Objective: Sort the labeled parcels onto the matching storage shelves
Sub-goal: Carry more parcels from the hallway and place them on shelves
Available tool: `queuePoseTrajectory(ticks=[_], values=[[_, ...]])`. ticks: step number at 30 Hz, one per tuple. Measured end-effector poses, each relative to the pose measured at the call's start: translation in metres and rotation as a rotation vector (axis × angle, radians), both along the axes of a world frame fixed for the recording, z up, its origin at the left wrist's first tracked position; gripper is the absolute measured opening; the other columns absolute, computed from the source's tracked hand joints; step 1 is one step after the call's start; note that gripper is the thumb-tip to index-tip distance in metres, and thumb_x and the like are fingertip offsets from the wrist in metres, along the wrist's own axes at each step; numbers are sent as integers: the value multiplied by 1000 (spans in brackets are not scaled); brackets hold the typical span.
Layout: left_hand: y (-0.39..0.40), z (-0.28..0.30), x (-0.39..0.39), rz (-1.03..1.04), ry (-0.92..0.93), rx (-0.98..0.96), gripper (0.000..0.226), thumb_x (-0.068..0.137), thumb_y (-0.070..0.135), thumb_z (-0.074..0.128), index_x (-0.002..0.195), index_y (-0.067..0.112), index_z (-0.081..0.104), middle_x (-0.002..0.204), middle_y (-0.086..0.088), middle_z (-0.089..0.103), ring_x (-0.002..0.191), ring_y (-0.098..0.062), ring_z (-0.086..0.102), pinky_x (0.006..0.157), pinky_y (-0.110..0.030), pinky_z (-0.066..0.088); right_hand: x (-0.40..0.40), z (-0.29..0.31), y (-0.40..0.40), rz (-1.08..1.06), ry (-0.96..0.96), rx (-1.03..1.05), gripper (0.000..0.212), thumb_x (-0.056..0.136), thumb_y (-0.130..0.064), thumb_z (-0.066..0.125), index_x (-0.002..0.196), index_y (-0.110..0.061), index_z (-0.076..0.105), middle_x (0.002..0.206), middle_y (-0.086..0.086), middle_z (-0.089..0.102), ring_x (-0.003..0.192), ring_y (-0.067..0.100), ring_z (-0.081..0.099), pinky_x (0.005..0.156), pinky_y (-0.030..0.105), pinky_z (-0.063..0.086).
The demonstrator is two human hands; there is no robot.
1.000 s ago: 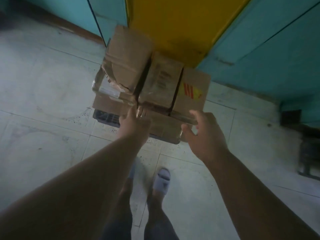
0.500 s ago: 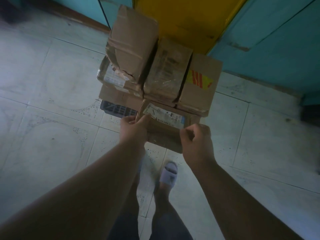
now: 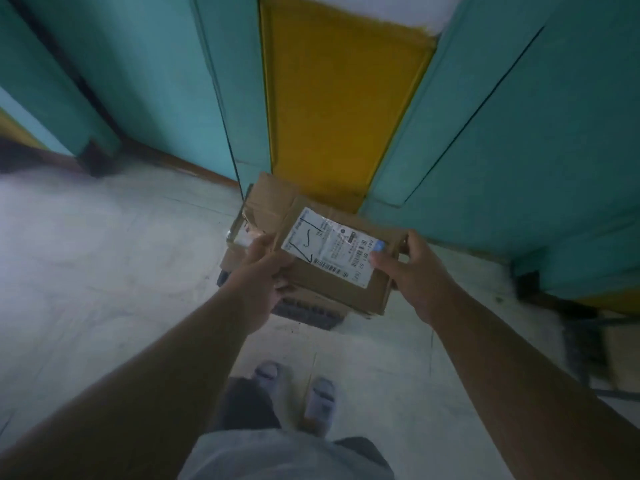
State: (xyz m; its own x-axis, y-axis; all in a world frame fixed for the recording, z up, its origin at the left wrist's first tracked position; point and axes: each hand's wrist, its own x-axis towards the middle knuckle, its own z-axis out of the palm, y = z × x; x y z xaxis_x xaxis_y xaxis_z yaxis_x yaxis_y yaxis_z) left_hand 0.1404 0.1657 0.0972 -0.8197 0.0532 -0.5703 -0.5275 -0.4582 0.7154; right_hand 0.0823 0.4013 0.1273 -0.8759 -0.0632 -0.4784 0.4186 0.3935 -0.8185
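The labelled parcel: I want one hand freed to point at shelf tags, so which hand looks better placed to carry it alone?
Probably the left hand: its fingers wrap under the labelled parcel, while the right hand only pinches its far edge.

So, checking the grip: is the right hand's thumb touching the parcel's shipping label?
Touching. The head view shows the right hand with its thumb tip pressed onto the shipping label of the parcel.

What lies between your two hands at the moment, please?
In the head view, a labeled cardboard parcel spans the gap, gripped by the left hand and right hand.
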Motion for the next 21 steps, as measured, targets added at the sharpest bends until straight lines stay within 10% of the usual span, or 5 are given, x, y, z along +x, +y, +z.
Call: queuePoseTrajectory(ticks=[7, 12, 21], values=[[-11, 67, -37, -282, 216, -72, 39, 95, 7, 58, 125, 32, 58, 122, -8, 72, 112, -31, 68, 91, -53, 55, 19, 72, 11, -186, 259, -54, 39, 80, -17, 81, 110, -20, 56, 120, -2, 65, 84, 15, 74, 73, 38, 61], [20, 66, -40, -370, 271, -33, 77, 80, 18, 76, 138, 57, 44, 133, 4, 66, 122, -31, 63, 97, -60, 51, 53, 76, 22, -518, 323, -6, 42, 85, -29, 77, 119, -27, 53, 123, -6, 60, 96, 12, 67, 80, 37, 57], [188, 87, 3, -526, 270, -12, 69, 83, 9, 76, 136, 35, 41, 112, 0, 75, 98, -24, 74, 88, -48, 58, 163, 115, 157, -776, 389, -182, 39, 74, -23, 70, 112, -27, 62, 102, 13, 69, 74, 26, 64, 60, 34, 53]])
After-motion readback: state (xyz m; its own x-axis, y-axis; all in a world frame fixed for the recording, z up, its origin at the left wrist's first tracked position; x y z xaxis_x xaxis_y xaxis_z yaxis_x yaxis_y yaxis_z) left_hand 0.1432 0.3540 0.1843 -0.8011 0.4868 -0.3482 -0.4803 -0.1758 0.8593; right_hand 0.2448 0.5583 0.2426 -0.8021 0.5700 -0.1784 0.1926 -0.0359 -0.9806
